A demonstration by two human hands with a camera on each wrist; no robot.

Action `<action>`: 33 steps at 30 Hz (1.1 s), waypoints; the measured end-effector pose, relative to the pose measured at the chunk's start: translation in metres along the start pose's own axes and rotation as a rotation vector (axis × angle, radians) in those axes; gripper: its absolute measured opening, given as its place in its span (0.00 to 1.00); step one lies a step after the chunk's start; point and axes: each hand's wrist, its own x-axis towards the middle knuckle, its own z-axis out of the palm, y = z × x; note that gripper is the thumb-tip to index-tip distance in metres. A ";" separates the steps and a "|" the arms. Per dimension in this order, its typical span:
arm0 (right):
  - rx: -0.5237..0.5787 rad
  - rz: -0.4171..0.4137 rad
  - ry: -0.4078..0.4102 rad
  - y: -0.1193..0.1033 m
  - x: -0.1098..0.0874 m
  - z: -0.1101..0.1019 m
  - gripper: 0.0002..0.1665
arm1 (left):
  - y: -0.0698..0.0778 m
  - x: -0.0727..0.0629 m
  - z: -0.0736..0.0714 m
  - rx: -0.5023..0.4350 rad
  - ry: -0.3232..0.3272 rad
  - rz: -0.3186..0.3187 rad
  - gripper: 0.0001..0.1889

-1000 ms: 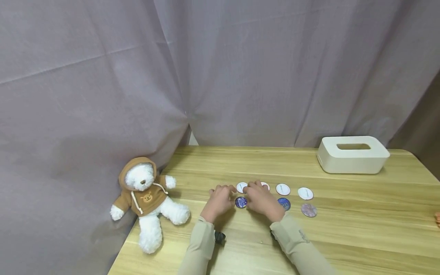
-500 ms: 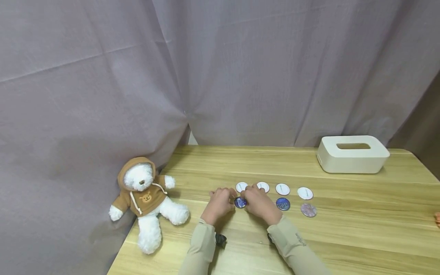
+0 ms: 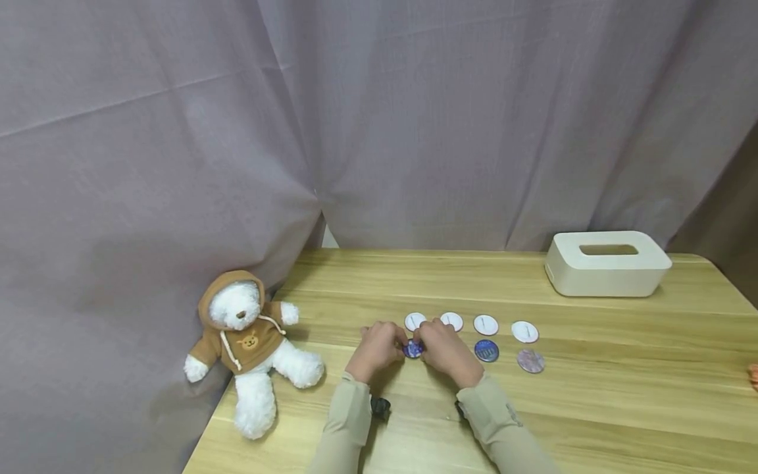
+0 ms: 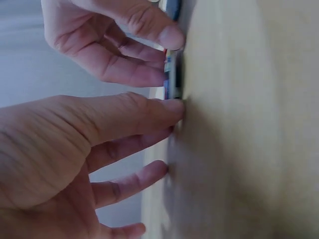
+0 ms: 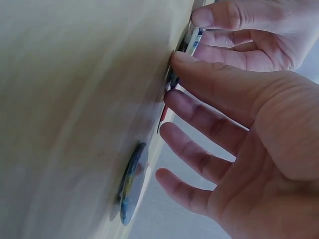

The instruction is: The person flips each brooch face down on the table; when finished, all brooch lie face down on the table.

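A round purple-blue button badge (image 3: 413, 349) lies on the wooden table between my hands. From its left, my left hand (image 3: 379, 350) holds the edge with thumb and fingertips. My right hand (image 3: 449, 353) pinches the opposite edge, its other fingers spread apart in the right wrist view. Seen edge-on in the left wrist view, the badge (image 4: 172, 77) is thin and close over the tabletop. Just behind lie white-backed badges with pins, such as this badge (image 3: 415, 320) and this second one (image 3: 452, 320), partly covered by the right hand.
Farther right are two more white-backed badges (image 3: 486, 325), a blue badge (image 3: 486, 351) and a pinkish badge (image 3: 531, 361). A white tissue box (image 3: 608, 273) stands at the back right. At the left edge sits a teddy bear (image 3: 251, 342) in a brown hoodie. Grey curtain (image 3: 414, 131) hangs behind.
My right hand has drawn back toward me and slightly left, uncovering a white-backed badge. The fingertips of both hands have closed in on the purple-blue badge.
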 end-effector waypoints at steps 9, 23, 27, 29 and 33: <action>0.021 0.024 -0.026 -0.003 0.001 -0.001 0.15 | 0.001 0.007 -0.010 0.019 -0.087 0.012 0.10; 0.027 0.008 -0.046 0.000 0.002 -0.002 0.12 | -0.012 0.006 -0.013 -0.115 -0.146 0.026 0.08; 0.039 0.004 -0.066 0.002 0.002 -0.005 0.10 | -0.014 0.007 -0.014 -0.143 -0.149 0.034 0.07; 0.043 0.004 -0.073 0.003 0.002 -0.006 0.09 | -0.014 0.007 -0.015 -0.158 -0.140 0.040 0.07; 0.063 0.007 -0.080 0.003 0.003 -0.010 0.08 | -0.014 0.009 -0.015 -0.193 -0.098 0.050 0.07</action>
